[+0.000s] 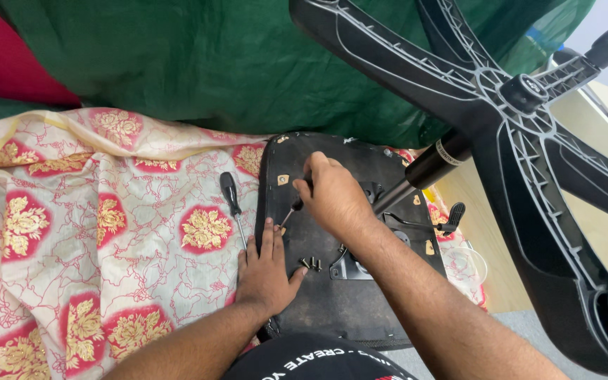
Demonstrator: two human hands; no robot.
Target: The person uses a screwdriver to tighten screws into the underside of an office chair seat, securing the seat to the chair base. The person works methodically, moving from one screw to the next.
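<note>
Plainly, the right hand (332, 197) had its grip closed on a screwdriver (291, 210); the left hand (267, 271) lay open, flat (empty) on the seat underside (318, 302). A slipped tip might have jabbed those fingers, or scattered the loose screws (310, 264).

Cream cloth (107, 211) with red-gold floral medallions; green fabric (212, 63); black seat underside (332, 295).

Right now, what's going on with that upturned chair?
A person works on the underside of a chair seat lying upside down on a patterned cloth. The right hand holds a screwdriver, tip down on the seat near its left edge. The left hand presses flat beside it. Loose screws lie on the seat. A second screwdriver rests on the cloth. The chair base sticks up at right.
</note>
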